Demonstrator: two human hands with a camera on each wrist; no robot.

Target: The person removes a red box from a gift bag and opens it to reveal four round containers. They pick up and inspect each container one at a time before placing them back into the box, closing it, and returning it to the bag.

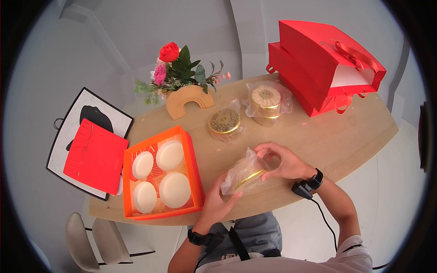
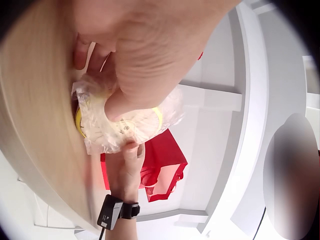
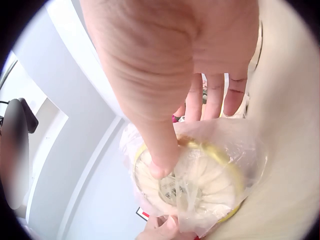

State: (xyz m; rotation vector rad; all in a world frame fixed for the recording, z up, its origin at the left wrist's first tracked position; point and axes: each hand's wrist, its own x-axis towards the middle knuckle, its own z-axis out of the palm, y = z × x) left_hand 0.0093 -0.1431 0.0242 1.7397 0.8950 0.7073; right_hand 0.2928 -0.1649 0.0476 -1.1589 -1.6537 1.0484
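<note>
Near the table's front edge, a round clear jar [image 1: 249,178] with gold rims stands tilted inside a crinkled clear plastic bag [image 1: 233,175]. My left hand [image 1: 216,204] grips it from the left, thumb on its near side. From the right, my right hand [image 1: 289,163] holds the bagged jar between thumb and fingers. The right wrist view shows a pale pleated disc [image 3: 210,180] with a small printed centre behind the jar's clear face. Both thumbs press on the bag, and the fingers behind it are partly hidden.
Behind stand a jar of dark grains [image 1: 225,120] and a bagged pale-topped jar [image 1: 266,96]. To the left, an orange box [image 1: 198,182] holds several white round containers beside a red lettered panel [image 1: 95,157]. Flowers in an arch-shaped holder [image 1: 189,98] and red gift bags [image 1: 309,68] stand at the back.
</note>
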